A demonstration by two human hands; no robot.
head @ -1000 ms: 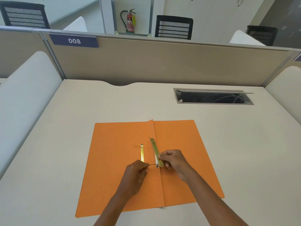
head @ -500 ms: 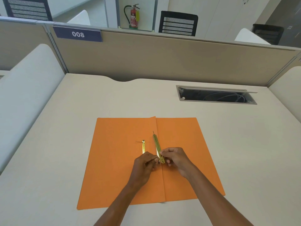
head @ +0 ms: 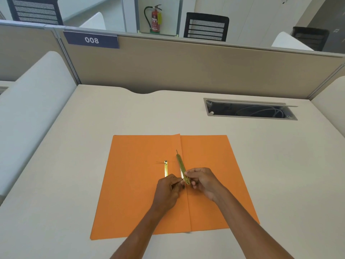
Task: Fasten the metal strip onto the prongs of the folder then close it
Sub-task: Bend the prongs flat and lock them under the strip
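Folder first: a flat orange card folder lies open on the pale beige desk, its centre crease running away from the person between the two hands. The loose gold metal strip, long and narrow, slants just beside that crease with a thin dark prong tip showing beyond its far end. The right hand pinches the near end of this strip between thumb and fingertips. The left hand sits touching-close on the other side of the crease, fingers curled and pressed together at the strip's near end; whatever it nips there is hidden by the fingers, so I cannot tell what it grips. Just beyond the left hand's knuckles a second gold fastener bar lies on the left leaf, parallel to the crease, with fine wire-like prongs splayed leftward from its far end.

Well beyond both hands, off to the right, a rectangular cable slot is cut into the desk. Farther still stands the tan partition bearing a blue "008" plate, with a red fire extinguisher behind it.
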